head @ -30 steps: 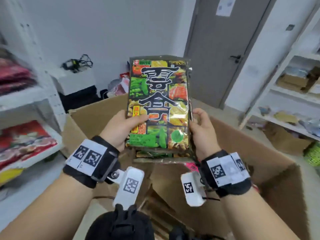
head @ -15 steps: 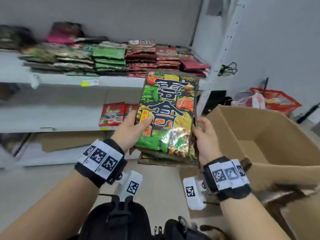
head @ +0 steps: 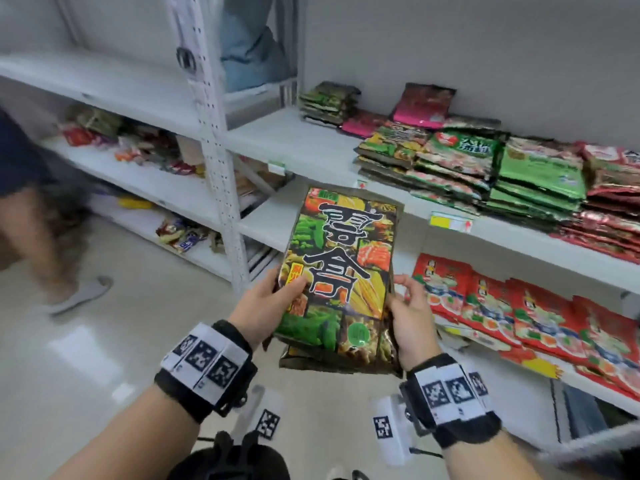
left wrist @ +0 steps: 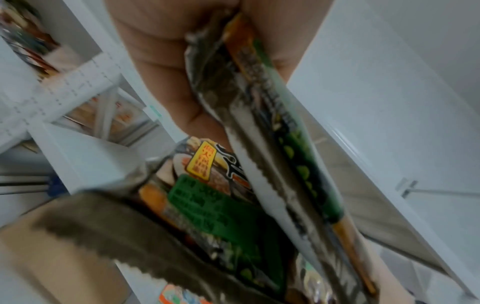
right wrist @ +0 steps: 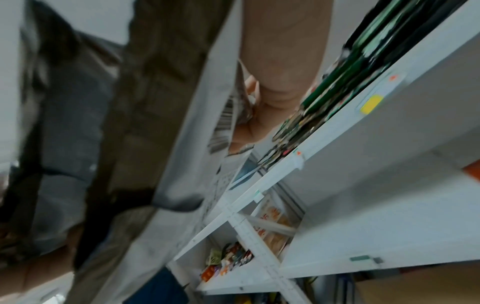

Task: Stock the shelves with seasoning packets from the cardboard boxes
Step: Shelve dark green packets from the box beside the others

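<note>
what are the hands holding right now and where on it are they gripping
A small stack of seasoning packets. The left hand grips its lower left edge, thumb on the front; the right hand holds the lower right edge.

Two hands, the left hand [head: 266,306] and the right hand [head: 412,322], show at lower centre. Between them sits one bundle of dark seasoning packets [head: 341,271]; its exact count cannot be told. One second person's leg [head: 38,233] stands at far left.
</note>
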